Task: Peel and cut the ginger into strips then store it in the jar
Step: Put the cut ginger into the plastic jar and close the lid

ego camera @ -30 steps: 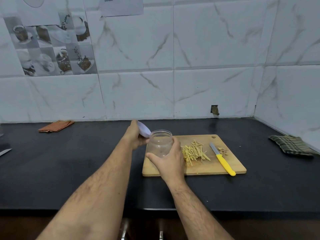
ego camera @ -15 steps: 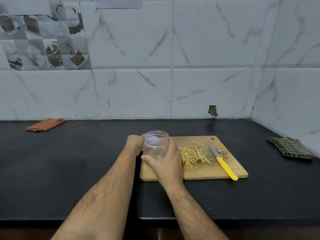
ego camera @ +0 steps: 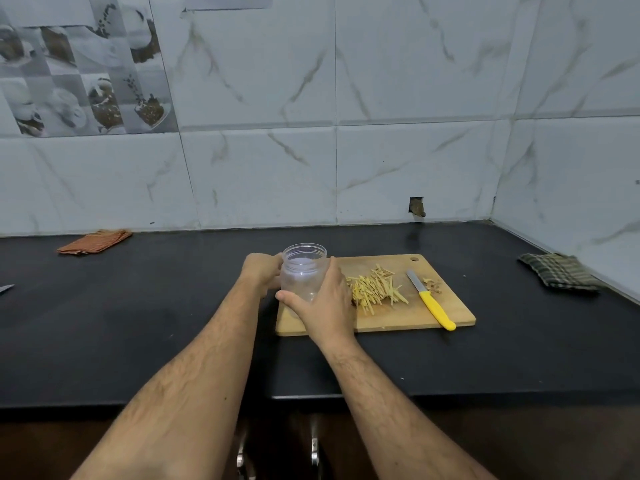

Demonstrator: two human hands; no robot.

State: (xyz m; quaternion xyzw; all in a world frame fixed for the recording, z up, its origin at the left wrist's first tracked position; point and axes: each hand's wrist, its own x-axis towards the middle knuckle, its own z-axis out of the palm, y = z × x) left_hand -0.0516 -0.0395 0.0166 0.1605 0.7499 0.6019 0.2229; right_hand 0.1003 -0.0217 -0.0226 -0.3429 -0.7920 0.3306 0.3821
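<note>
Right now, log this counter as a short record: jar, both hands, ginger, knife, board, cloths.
jar: clear jar, no lid on, upright at the left end of the board, no ginger visible inside
right hand: right hand wraps the jar's near right side
left hand: left hand at the jar's far left side; what it holds is hidden
ginger: ginger strips piled mid-board
knife: yellow-handled knife lying right of the strips
board: wooden cutting board
cloths: orange cloth far left, checked cloth far right

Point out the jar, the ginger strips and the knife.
jar [ego camera: 304, 263]: head view, clear upper wall.
ginger strips [ego camera: 375, 289]: head view, middle of pile.
knife [ego camera: 434, 310]: head view, yellow handle.
</note>
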